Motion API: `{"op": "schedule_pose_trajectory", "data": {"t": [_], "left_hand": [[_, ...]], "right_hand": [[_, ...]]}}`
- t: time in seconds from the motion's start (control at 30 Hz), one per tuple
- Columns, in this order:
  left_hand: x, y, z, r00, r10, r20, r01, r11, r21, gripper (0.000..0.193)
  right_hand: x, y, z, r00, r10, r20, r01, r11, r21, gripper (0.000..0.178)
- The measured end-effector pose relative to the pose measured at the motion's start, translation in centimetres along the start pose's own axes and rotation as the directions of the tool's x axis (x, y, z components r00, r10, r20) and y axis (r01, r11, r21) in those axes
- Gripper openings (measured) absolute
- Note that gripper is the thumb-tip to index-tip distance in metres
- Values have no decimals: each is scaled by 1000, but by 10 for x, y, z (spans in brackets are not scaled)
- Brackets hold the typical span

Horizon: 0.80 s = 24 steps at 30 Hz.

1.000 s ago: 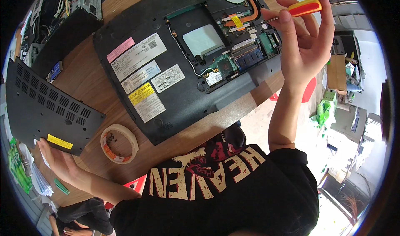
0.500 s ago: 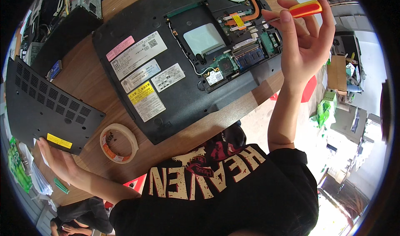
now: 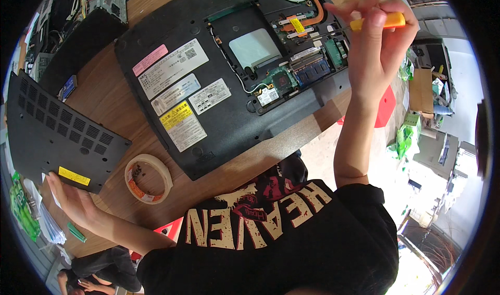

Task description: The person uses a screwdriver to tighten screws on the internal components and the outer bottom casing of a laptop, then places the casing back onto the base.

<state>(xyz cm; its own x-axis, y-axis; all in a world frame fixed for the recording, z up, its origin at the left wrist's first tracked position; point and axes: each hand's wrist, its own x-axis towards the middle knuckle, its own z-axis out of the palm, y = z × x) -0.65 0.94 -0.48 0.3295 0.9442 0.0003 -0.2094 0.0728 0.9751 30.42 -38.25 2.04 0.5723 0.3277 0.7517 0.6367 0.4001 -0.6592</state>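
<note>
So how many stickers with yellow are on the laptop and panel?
3. A yellow rectangular sticker on the black vented panel; a yellow-and-white sticker on the black plastic laptop; a small yellow sticker at the copper heat pipe. Others may be hidden.

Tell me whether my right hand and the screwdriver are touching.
Touching: the head view shows the right hand closed around the screwdriver, the thumb lying across its orange handle.

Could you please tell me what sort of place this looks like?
Probably an electronics repair workshop: an opened laptop lies underside-up on the table, the right hand holds a screwdriver, and another opened machine shows its wiring.
</note>
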Motion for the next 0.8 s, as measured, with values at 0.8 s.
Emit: {"op": "schedule_pose_trajectory", "data": {"t": [0.8], "left_hand": [[2, 0, -4, 999, -3, 35, 3, 1000, 1, 34]], "right_hand": [[18, -31, 50, 958, 9, -286, -202, 728, -655, 51]]}}
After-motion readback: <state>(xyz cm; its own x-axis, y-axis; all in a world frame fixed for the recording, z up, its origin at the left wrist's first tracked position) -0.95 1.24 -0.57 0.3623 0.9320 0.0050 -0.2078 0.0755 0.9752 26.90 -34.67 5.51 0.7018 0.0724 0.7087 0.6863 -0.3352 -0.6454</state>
